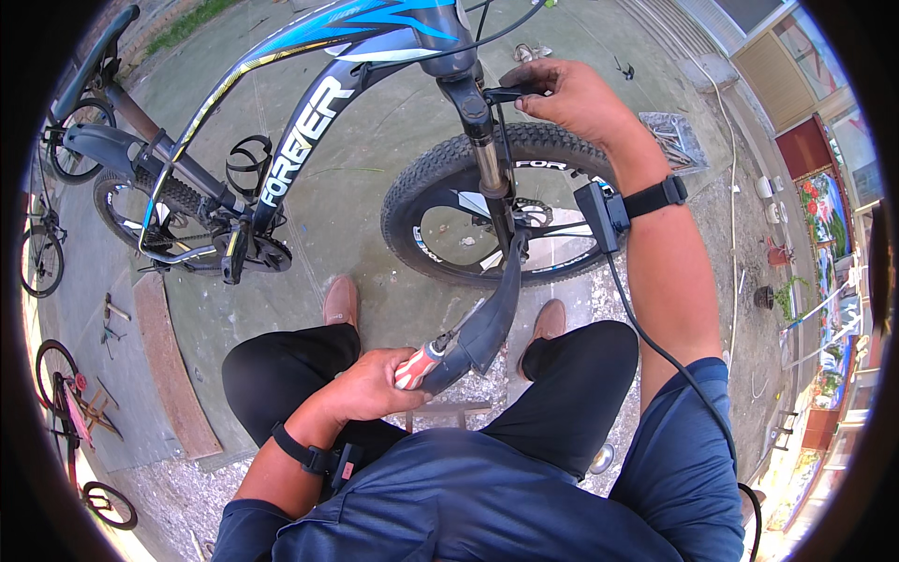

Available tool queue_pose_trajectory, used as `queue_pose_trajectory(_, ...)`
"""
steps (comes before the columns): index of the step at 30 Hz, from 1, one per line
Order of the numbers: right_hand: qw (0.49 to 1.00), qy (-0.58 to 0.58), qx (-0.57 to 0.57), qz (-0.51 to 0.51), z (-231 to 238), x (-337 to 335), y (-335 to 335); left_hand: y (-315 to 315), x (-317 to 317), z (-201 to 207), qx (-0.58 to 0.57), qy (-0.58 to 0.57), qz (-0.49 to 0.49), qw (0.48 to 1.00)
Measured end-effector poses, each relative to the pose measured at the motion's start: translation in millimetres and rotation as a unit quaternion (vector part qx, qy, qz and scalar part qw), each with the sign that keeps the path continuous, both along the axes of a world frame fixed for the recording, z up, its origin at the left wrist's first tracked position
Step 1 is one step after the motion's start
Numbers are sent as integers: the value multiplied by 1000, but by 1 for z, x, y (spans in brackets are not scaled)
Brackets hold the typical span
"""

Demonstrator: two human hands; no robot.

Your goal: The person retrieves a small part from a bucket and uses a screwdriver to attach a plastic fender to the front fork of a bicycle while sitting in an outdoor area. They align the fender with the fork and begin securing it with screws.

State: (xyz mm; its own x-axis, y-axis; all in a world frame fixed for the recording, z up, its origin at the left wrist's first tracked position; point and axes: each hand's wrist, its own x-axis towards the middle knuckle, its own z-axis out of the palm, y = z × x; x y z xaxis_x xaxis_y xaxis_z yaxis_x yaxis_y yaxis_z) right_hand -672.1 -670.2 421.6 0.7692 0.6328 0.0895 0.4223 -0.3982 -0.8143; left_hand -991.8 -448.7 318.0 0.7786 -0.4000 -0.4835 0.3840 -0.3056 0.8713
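Observation:
A blue and black mountain bike (304, 140) stands before me, its front wheel (409, 187) on the right. My left hand (370, 386), low in the middle, is closed round a screwdriver (419, 366) with a red and cream handle. The same hand steadies the lower end of a curved black mudguard (494, 318), whose upper tip reaches the wheel's side near the hub. Up at the fork (488, 167), my right hand (573, 101) pinches a short black arm-like part (510, 94) beside the fork crown. Its far fingers are partly hidden.
A clear plastic bag (676, 142) lies on the ground right of the wheel. At the left are a rusty curved plank (170, 365), a hammer (116, 307) and a red bicycle (67, 403). A black cable (655, 347) runs along my right arm.

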Motion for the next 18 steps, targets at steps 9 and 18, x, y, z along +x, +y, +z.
queue_pose_trajectory(9,998,-14,-42,50,5,4,8,0,1,0,4,-2,-3,1000)
queue_pose_trajectory(18,998,22,38,51,-12,3,15,0,1,-1,6,4,-4,1000)
